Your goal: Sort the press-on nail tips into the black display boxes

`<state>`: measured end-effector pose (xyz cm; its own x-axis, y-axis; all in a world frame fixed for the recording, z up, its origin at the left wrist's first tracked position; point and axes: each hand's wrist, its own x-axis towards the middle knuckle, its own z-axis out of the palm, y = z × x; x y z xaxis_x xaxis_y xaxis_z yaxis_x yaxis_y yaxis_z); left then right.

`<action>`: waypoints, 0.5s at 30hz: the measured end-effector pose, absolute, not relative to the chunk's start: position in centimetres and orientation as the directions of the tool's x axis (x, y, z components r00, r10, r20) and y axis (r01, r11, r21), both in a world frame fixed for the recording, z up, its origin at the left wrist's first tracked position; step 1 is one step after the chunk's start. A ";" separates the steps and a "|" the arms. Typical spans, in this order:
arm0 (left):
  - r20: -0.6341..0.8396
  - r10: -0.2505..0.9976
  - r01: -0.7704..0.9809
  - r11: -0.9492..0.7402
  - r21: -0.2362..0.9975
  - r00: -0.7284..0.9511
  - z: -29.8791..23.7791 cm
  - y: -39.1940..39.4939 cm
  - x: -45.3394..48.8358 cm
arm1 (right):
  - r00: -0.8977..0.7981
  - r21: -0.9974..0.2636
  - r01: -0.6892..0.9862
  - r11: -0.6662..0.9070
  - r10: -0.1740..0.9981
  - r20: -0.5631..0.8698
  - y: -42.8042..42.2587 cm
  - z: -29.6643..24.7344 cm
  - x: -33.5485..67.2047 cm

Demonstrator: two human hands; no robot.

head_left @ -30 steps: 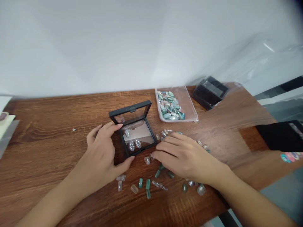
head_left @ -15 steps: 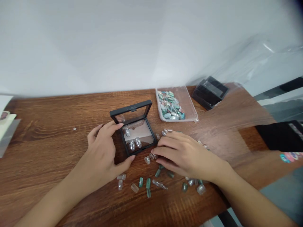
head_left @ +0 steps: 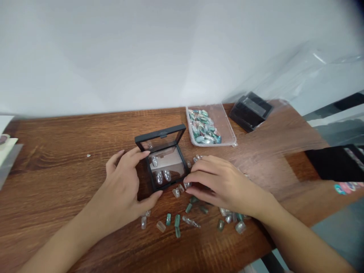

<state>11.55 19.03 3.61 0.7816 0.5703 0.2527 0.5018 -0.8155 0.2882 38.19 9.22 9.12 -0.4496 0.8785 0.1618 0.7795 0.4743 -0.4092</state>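
Observation:
A small black display case [head_left: 166,168] stands open on the wooden table [head_left: 57,170], lid tilted back, with three silvery press-on nails inside. My left hand [head_left: 126,185] grips its left side, fingers on the rim and thumb at the front corner. My right hand [head_left: 218,182] rests just right of the case, fingers curled, and pinches a silvery nail [head_left: 187,185] at the fingertips. Several loose nails [head_left: 178,220], silver, clear and green, lie scattered on the table in front of both hands.
A clear plastic tray [head_left: 227,129] with several green and silver nails sits behind the right hand. Stacked black cases [head_left: 250,110] lie further right under clear plastic film. A black card [head_left: 332,163] lies at the right edge, paper [head_left: 5,148] at the far left.
My right hand has drawn its fingers in and closed on a silvery nail beside the case. The left hand stays on the case. The view has shifted slightly.

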 end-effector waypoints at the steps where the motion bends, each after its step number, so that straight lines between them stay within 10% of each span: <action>1: 0.261 0.560 0.490 -0.822 0.289 0.786 3.6 19.0 11.6 | -0.433 -0.421 0.776 0.470 0.882 0.186 9.2 9.2 38.2; 15: 0.288 0.502 0.416 -0.855 0.311 0.815 3.5 18.8 11.8 | -0.325 -0.467 0.795 0.386 0.922 0.210 9.5 7.4 36.9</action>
<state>11.81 18.77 3.47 0.8154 0.5019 0.2884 0.4161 -0.8545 0.3109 36.89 9.47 7.42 -0.3247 0.9223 0.2097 0.7952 0.3862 -0.4674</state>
